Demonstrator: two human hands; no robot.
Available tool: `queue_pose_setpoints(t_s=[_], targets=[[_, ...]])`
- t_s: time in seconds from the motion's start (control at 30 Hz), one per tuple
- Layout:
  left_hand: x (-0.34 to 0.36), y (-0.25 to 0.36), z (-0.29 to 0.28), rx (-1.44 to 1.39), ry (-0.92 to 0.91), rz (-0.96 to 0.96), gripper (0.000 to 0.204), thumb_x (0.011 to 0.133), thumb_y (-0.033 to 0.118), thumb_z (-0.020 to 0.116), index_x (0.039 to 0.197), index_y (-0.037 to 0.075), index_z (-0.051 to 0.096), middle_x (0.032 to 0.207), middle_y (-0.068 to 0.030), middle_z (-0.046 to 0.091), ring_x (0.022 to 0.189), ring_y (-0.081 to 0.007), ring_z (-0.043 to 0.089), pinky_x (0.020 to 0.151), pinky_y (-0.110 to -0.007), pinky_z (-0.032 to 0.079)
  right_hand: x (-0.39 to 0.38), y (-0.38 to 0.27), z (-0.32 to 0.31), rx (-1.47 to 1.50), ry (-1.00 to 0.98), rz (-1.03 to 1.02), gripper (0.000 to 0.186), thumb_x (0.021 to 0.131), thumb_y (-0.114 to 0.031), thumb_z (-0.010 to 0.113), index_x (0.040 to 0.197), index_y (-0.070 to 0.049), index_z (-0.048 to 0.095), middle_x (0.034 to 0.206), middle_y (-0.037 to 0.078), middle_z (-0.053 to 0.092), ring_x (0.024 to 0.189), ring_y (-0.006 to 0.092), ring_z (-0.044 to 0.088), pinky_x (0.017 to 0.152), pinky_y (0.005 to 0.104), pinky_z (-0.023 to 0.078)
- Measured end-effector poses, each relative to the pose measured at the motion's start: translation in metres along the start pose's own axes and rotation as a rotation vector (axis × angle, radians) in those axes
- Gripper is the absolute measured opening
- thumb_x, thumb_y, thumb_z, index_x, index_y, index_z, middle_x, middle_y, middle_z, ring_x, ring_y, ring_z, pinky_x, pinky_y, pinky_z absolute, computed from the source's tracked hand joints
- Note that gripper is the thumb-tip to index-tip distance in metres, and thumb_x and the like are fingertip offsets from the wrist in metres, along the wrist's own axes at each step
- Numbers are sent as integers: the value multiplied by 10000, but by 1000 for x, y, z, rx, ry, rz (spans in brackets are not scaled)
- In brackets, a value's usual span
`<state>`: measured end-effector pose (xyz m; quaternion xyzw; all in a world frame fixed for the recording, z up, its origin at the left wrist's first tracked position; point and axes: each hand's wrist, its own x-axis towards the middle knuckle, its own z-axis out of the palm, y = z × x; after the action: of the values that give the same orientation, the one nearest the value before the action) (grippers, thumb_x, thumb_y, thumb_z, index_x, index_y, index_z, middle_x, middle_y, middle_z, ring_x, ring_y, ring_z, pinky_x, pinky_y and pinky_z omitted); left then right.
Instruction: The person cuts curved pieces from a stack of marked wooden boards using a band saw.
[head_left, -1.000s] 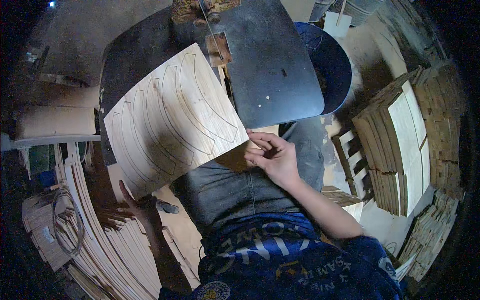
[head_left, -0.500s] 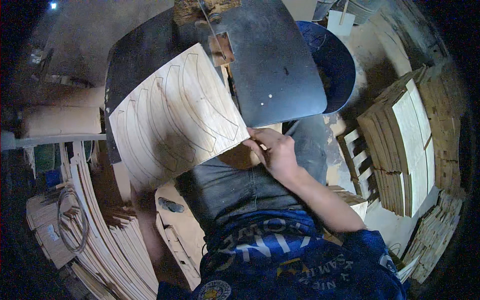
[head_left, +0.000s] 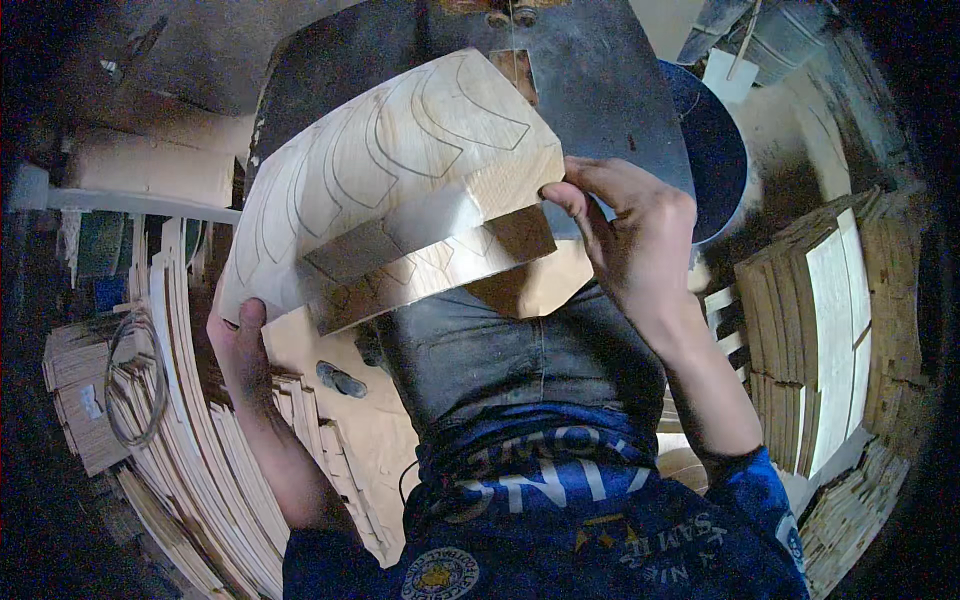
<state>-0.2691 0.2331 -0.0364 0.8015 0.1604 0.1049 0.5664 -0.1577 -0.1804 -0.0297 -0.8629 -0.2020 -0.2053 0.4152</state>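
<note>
A thick pale wooden block (head_left: 330, 180), its top marked with several curved pencil outlines, is lifted and tilted over the near part of a dark saw table. My left hand (head_left: 247, 335) grips its left end, thumb on top and fingers hidden underneath. At the right corner, my right hand (head_left: 635, 225) pinches the block between thumb and fingers. Just under the block's near side shows a pale wooden strip (head_left: 440, 272) with drawn lines; I cannot tell whether it is joined to the block. Beyond the block, a thin upright saw blade (head_left: 513, 20) meets the dark saw table (head_left: 610, 110).
Tall stacks of cut boards (head_left: 785, 320) stand at the right. Long wooden strips (head_left: 190, 400) and a coiled wire loop (head_left: 135, 385) lie at the left. A round blue rim (head_left: 715, 150) curves beside the table; a metal bucket (head_left: 785, 40) stands at the far right.
The block has tilted, so its near side and the strip below now show. My right hand has moved up and right with it. My left thumb has come into view on top.
</note>
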Motion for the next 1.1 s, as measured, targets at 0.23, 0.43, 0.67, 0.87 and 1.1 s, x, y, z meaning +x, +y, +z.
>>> queue_pose_setpoints(t_s=[0.23,0.43,0.67,0.87,1.1], targets=[[-36,-39,48,388,3,145,888,716,111,842,1468,61,373,1429,-117,467,1285,-257,484,1001,-409,482,-58,21,22,-56,-165,113,219,797,-56,755,1012,-17,738,1004,190,720,906,318,717,807,335,570],[-51,-68,65,-575,9,-43,952,681,18,852,1488,79,349,1419,-149,490,1273,-284,511,937,-411,533,-88,45,42,-23,-99,177,243,744,-47,790,972,-13,715,925,147,718,779,253,719,673,337,578],[-48,-65,61,440,105,194,812,711,64,840,1420,49,445,1123,-171,698,1036,-251,674,888,-374,545,-79,45,49,59,-48,214,237,744,7,781,969,-16,713,776,134,706,687,207,711,618,304,555],[-58,-96,72,105,260,179,783,734,-13,798,1431,62,448,1162,-141,681,1059,-244,650,875,-367,553,-63,46,38,159,-158,276,391,738,41,771,1112,-33,685,771,132,713,663,191,706,620,301,550],[-58,-138,55,-197,362,40,721,749,-77,748,1408,7,469,1222,-154,641,1116,-243,608,908,-373,538,-75,44,46,111,-101,238,384,745,24,776,1119,-27,700,819,153,721,693,192,715,642,297,559]])
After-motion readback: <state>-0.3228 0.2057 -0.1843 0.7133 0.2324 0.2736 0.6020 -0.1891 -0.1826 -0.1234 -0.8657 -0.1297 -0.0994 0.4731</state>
